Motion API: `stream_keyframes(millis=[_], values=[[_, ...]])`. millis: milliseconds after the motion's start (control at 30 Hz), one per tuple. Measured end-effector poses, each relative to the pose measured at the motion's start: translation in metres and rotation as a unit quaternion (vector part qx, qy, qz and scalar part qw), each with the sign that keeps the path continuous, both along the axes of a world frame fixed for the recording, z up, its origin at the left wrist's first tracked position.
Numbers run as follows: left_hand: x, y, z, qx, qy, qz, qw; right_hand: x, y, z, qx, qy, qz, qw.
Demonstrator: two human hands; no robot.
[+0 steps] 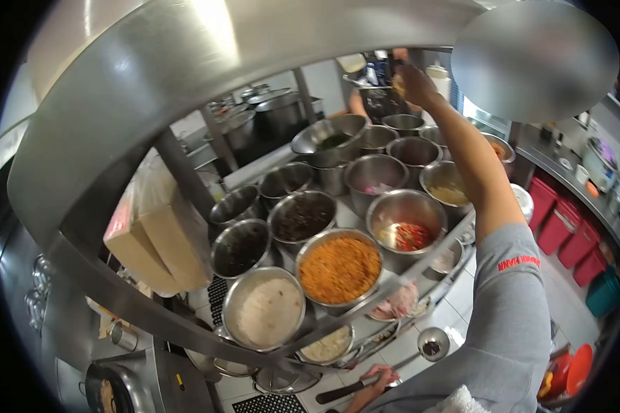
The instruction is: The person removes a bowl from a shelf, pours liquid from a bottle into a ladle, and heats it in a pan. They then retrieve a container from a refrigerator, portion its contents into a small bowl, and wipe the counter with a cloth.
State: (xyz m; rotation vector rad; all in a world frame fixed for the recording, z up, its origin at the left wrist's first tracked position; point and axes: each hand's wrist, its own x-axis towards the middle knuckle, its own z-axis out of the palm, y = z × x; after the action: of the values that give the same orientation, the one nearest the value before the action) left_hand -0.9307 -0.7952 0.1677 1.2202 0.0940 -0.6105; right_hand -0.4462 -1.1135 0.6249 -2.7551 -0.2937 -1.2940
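Gray sleeve (508,316) nearest, the left hand (377,383) curls round a dark-handled utensil (336,394), likely stiff, steadiest by its handle; I cannot tell the far right hand's (417,87) grip.

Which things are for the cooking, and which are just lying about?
Probably for the job:
- ladle in the left hand
- orange food
- red food
- anything in the right hand is unclear

Just lying about:
- cardboard
- red bins
- teal bin

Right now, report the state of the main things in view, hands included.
Orange food bowl, nearly full
Pale food bowl, nearly full
Red food bowl, partly filled
Cardboard box, partly covered in clear plastic
Ladle, dark contents inside
Left hand, closed on ladle
Right hand, raised, grip unclear
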Motion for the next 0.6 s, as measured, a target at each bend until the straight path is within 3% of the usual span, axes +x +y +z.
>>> stream_keyframes(millis=[67, 100, 167, 267, 500, 533, 567, 600], values=[[0.001, -0.001, 0.009, 0.011, -0.004, -0.004, 1.000, 0.027, -0.014, -0.009, 0.019, -0.012, -0.009, 1.000], [0.003, -0.001, 0.016, 0.021, -0.008, -0.005, 1.000, 0.050, -0.026, -0.015, 0.015, 0.013, -0.075, 0.997], [0.011, 0.001, 0.029, 0.037, -0.015, -0.005, 0.999, 0.063, -0.023, -0.016, 0.143, 0.000, -0.152, 0.978], [0.013, 0.002, 0.042, 0.062, -0.036, -0.006, 0.997, 0.064, -0.020, -0.012, 0.156, -0.016, -0.144, 0.977], [0.004, 0.008, 0.051, 0.074, -0.017, 0.030, 0.997, -0.024, 0.015, 0.035, 0.006, 0.110, -0.107, 0.988], [0.001, 0.013, 0.040, 0.049, -0.024, 0.020, 0.998, -0.040, 0.016, 0.038, -0.098, 0.108, -0.083, 0.986], [-0.003, 0.019, 0.028, 0.023, -0.030, 0.017, 0.999, -0.038, 0.001, 0.026, -0.150, -0.003, -0.005, 0.989], [-0.009, 0.023, 0.025, 0.009, -0.049, 0.030, 0.998, -0.075, 0.019, 0.024, -0.131, -0.032, 0.027, 0.990]])
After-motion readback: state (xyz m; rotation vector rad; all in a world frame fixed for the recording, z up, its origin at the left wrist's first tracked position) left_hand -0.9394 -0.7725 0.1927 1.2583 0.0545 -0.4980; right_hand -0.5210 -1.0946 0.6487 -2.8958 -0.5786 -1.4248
